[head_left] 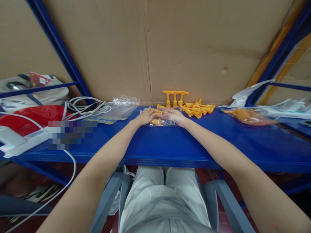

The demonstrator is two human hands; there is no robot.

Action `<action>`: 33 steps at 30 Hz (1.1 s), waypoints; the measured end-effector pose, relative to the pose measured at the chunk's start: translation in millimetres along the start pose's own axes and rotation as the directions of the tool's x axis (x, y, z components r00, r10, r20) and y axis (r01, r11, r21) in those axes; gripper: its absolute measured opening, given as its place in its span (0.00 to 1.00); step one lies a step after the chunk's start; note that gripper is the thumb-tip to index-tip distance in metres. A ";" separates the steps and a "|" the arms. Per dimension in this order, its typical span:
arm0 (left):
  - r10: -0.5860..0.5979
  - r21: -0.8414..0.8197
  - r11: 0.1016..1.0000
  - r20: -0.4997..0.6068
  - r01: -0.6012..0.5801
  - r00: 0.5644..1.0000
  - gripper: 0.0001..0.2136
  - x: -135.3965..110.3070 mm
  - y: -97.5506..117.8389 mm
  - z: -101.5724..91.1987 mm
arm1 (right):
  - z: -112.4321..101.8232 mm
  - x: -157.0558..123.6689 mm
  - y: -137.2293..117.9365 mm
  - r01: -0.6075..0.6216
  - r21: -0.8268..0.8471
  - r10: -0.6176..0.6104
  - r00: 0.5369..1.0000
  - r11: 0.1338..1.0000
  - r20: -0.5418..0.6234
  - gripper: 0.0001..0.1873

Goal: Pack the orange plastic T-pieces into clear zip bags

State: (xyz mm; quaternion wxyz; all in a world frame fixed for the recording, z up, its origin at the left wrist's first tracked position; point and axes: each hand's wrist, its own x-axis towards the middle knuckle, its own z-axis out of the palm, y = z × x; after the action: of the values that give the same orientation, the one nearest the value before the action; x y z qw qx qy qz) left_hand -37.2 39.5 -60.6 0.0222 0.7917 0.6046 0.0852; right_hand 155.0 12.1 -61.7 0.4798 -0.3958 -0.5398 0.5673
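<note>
Both my hands rest on a small clear plastic bag [160, 122] lying on the blue shelf [170, 145]. The bag holds a few orange plastic parts. My left hand [145, 116] lies flat on the bag's left end with fingers stretched out. On the bag's right end my right hand [175, 116] lies with fingers extended, pressing down. Just behind the hands is a loose pile of orange plastic parts [198, 109]. Three orange T-shaped pieces [175, 97] stand upright against the cardboard wall.
Clear empty bags [121, 108] and coiled white cables [84, 106] lie at the left. A red bag [29, 116] and a white device [14, 139] sit further left. A filled bag of orange parts [247, 116] lies at the right. Cardboard [170, 48] backs the shelf.
</note>
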 end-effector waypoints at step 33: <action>0.231 -0.096 0.951 -0.408 -0.293 0.883 0.09 7.6 3.7 8.0 | -21.5 25.3 12.4 0.070 -0.368 -0.090 0.995 0.927 -0.038 0.17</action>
State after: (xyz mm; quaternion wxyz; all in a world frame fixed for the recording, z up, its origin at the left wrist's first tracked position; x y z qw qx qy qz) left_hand -30.4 46.3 -67.1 -0.0495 0.8290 0.4752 0.2905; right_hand 168.6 42.2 -74.5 0.4347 -0.4711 -0.6387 0.4258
